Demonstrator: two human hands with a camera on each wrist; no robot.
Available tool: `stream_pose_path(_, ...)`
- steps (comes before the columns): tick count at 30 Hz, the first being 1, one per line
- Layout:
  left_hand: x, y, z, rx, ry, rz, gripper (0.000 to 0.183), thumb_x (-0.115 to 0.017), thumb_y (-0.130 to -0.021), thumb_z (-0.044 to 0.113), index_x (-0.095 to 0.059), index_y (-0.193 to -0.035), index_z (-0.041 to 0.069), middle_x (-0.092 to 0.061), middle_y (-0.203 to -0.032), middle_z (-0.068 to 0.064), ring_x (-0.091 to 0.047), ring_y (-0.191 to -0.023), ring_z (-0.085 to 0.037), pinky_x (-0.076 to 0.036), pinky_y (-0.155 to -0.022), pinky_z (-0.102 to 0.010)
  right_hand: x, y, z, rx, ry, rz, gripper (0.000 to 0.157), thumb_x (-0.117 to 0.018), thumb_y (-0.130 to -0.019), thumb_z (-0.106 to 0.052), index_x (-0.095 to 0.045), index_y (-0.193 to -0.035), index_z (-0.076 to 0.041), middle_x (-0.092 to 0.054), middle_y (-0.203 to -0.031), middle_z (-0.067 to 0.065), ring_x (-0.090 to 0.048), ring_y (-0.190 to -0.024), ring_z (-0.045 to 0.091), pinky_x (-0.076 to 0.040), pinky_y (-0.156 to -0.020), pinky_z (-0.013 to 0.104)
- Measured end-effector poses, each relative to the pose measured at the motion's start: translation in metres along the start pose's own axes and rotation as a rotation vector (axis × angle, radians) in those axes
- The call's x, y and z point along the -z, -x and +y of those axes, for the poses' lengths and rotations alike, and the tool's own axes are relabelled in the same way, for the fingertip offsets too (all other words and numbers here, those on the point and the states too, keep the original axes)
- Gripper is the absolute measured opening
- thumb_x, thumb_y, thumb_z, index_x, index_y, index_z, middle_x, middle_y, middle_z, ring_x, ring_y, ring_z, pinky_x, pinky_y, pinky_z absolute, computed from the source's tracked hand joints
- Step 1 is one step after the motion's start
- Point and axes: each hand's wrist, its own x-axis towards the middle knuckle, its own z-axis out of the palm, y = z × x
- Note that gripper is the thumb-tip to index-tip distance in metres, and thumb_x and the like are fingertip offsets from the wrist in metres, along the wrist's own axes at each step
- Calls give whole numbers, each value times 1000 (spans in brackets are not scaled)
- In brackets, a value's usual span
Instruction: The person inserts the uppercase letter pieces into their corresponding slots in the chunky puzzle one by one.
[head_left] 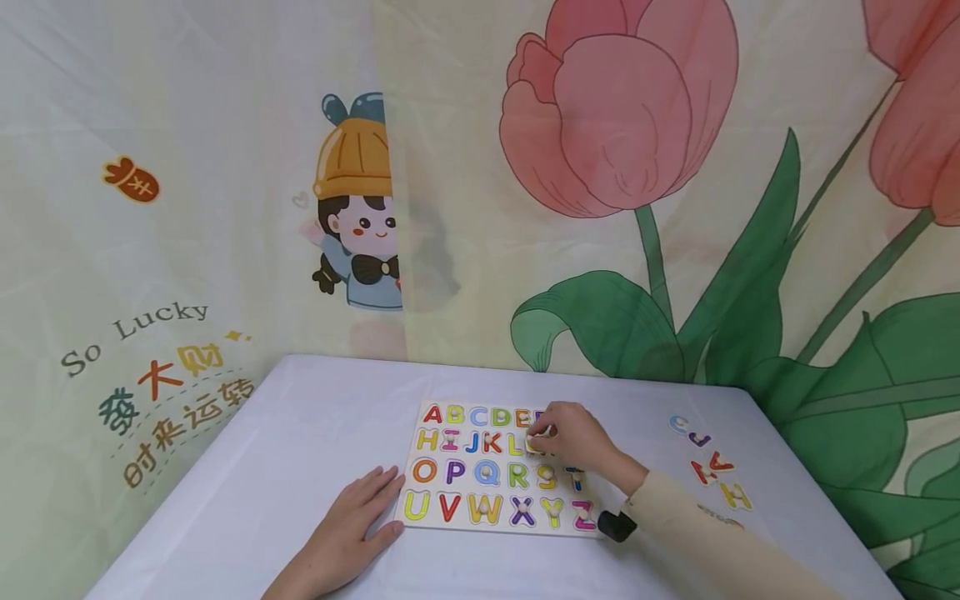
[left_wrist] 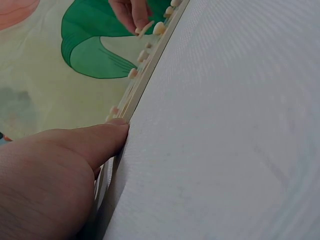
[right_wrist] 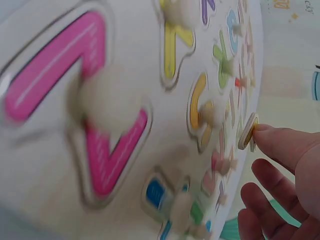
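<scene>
A white alphabet puzzle board (head_left: 411,500) lies on the table, filled with rows of coloured letters with knobs. My right hand (head_left: 577,433) is over the right part of its upper rows and pinches a small wooden letter piece (right_wrist: 248,132). Yellow shows on this piece, seen nearly edge-on in the right wrist view; I cannot tell which letter it is. At the board's lower left side lies my left hand (head_left: 351,521), fingers extended. Its thumb (left_wrist: 107,137) touches the board's edge in the left wrist view. A pink Z (right_wrist: 95,55) appears large in the right wrist view.
Loose letter pieces lie right of the board, among them a yellow H (head_left: 737,497), a red piece (head_left: 705,473) and a light blue piece (head_left: 678,425). A black wrist camera (head_left: 617,525) hangs by the board's lower right corner. Printed cloth (head_left: 465,333) stands behind the white table (head_left: 322,417).
</scene>
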Motion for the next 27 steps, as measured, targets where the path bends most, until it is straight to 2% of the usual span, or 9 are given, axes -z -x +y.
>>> stream_pose_path(5, -1, 0, -1, -10, -2, 7, 69, -67, -102, 53, -49, -162, 25, -39, -170, 6, -27, -161, -28, -25, -129, -61, -14, -8, -11, 5, -27, -20, 5, -87, -91, -18, -86, -96, -16, -62, -82, -10, -55, -75, 10, -48, -60, 23)
stream_pose_path(10, -2, 0, -3, -21, -2, 15, 69, -66, -102, 52, -49, -162, 24, -40, -170, 5, -27, -161, -28, -25, -129, -61, -23, -14, -16, -48, -64, -43, 5, -87, -91, -18, -86, -96, -16, -63, -87, -7, -58, -79, 12, -53, -60, 24)
stream_pose_path(19, 0, -1, -3, -25, -4, 5, 69, -67, -102, 51, -48, -162, 22, -40, -170, 4, -27, -161, -28, -22, -130, -60, -27, -16, -18, -49, -41, -57, 7, -86, -92, -21, -85, -98, -16, -64, -90, -7, -57, -81, 11, -51, -62, 23)
stream_pose_path(27, -1, -2, -2, -28, -5, 13, 68, -69, -102, 48, -49, -161, 22, -41, -169, 4, -28, -161, -28, -23, -130, -59, -27, -16, -16, -43, -65, -70, 9, -85, -93, -20, -84, -100, -14, -65, -92, -6, -58, -81, 11, -52, -61, 22)
